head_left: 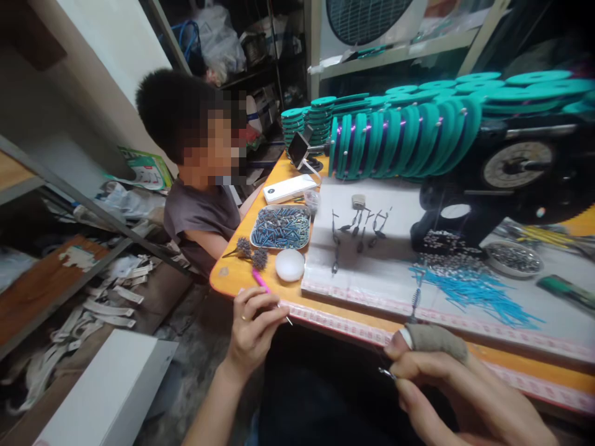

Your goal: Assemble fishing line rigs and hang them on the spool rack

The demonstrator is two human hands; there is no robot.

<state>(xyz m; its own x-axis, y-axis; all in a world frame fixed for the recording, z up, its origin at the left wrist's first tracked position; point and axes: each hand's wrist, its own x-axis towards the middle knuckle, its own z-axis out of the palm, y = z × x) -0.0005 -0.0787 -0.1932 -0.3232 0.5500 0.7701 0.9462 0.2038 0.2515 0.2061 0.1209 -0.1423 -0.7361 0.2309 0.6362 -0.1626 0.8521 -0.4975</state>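
Left hand (255, 328), below the table's (242, 285) near edge, fingers curled together, pinching a pink tool (261, 280) whose thin metal tip juts to the right. Right hand (446, 384), low by the same edge, thumb and sleeved forefinger pressed on a small hook (387, 372); a fine line seems to run between the hands, too thin to be sure. The hook looks light, stiff and sharp, best gripped by the shank, clear of the point; it would slip easily from bare fingertips. Blue tubes (469, 290) lie on the white sheet (372, 279), teal spools (404, 136) along the far edge; a second person sits at the left corner
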